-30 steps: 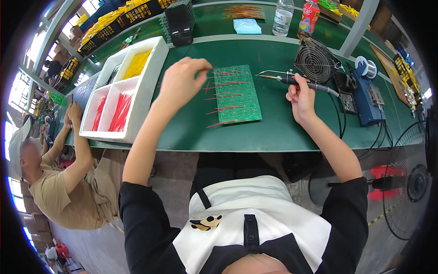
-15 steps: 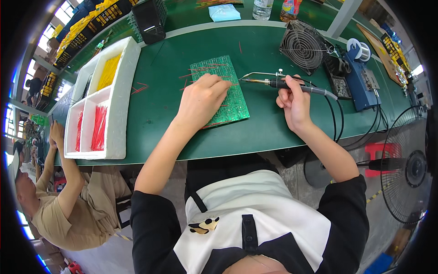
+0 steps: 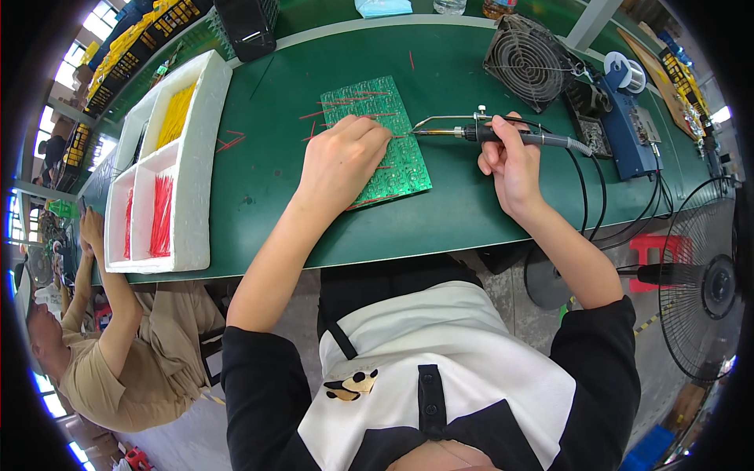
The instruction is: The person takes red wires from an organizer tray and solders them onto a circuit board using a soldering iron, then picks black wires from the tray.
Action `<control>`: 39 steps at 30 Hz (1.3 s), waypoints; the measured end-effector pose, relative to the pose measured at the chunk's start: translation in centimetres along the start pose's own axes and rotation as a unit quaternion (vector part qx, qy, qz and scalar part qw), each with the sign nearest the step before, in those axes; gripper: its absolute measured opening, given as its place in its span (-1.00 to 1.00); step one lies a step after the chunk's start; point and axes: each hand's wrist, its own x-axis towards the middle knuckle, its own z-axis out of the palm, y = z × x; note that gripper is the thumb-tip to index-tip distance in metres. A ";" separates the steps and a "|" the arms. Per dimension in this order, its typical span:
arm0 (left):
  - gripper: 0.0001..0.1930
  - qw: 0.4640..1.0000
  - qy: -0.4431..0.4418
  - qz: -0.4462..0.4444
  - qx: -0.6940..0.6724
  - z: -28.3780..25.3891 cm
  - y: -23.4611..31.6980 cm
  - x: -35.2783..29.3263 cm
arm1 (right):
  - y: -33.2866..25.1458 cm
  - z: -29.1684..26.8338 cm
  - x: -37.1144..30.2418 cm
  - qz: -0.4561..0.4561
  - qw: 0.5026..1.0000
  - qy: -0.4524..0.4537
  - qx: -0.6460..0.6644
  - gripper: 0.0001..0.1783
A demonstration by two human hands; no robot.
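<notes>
The left hand (image 3: 342,161) lies knuckles-up on the green circuit board (image 3: 377,137), fingers curled down onto its middle, seemingly to pin the board flat and steady a red wire lead; whether anything is pinched under the fingertips cannot be told. The right hand (image 3: 510,161) is closed around the soldering iron (image 3: 487,133) in a pen grip, tip aimed left at the board's right edge, just beside the left fingers. The iron's black cable (image 3: 593,188) loops right toward the blue soldering station (image 3: 628,129), near the small fan (image 3: 528,59). The board sits mid-table on the green mat (image 3: 275,196), open mat on its left up to the white foam tray (image 3: 192,157) of red and yellow wires. A seated person (image 3: 110,345) works at near left
</notes>
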 end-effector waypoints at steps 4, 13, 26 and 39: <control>-0.95 1.000 0.007 0.002 -0.002 0.0 0.0 0.0 | 0.0 0.0 0.0 -0.003 1.000 -0.007 -0.004 -0.77; -0.94 1.000 0.004 -0.001 -0.003 0.0 0.1 0.0 | 0.0 0.0 -0.1 -0.002 1.000 -0.019 -0.012 -0.77; -0.93 1.000 0.002 -0.002 -0.002 0.0 0.1 0.0 | 0.2 0.1 -0.1 -0.008 1.000 -0.019 -0.021 -0.78; -0.92 1.000 0.007 0.000 0.005 0.0 0.0 -0.2 | 0.2 0.0 0.0 -0.012 1.000 -0.023 -0.015 -0.77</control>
